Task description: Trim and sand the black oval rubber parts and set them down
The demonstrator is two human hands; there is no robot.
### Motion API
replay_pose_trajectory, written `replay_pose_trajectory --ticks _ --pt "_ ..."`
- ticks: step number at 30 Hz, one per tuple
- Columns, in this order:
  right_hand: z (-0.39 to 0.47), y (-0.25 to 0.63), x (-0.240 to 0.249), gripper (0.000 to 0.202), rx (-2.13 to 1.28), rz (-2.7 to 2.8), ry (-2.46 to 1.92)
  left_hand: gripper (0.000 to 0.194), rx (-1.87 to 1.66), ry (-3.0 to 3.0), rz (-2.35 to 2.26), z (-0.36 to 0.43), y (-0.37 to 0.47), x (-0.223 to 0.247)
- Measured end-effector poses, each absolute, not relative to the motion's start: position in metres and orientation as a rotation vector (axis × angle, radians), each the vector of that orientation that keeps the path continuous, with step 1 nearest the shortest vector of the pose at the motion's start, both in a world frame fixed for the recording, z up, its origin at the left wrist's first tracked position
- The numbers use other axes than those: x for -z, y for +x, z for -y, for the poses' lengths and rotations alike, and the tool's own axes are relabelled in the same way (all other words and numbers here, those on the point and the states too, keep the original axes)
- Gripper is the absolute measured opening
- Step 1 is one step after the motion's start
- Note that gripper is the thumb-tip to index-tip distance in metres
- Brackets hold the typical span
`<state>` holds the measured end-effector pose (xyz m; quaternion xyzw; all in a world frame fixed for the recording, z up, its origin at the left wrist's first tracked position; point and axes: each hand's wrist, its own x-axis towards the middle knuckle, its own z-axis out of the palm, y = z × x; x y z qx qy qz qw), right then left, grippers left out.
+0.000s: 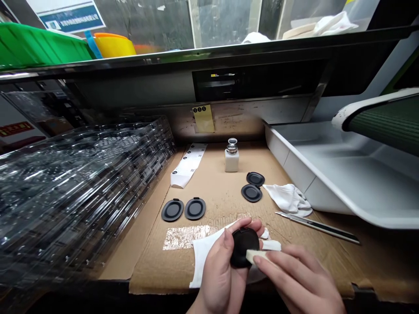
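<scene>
"Black, smooth and rounded: where is the disc (pixel 241 244) held?"

"In the left hand (pixel 221 261), between thumb and fingers. A pale block (pixel 257 256) is pinched by the right hand (pixel 303 277) and held at the disc's lower right edge."

"What is seen beyond the hands?"

"Four tabbed plates (pixel 195 209), laid in pairs ahead-left and ahead-right on the cardboard-covered worktop (pixel 216 185); a cutter (pixel 319 227) is placed to the right."

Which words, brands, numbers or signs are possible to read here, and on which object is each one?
No text is clear enough to quote.
Blue-and-white sign: characters too blurred.
Red sign at left: characters too blurred.
Yellow label: print in black circles too small.
White label strip: print too small.
</scene>
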<state>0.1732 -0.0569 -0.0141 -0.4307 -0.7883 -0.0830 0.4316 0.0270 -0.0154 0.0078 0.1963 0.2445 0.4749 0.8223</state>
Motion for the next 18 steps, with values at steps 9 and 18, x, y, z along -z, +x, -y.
replay_pose_trajectory --ticks 9,18 --pt "0.022 0.214 0.003 0.041 0.364 1.795 -1.204 0.048 -0.976 0.205 -0.583 0.015 0.028 -0.016" --pt "0.023 0.225 0.037 0.019 0.458 2.036 -1.436 0.054 -0.812 0.06 -0.425 0.008 0.018 -0.002"
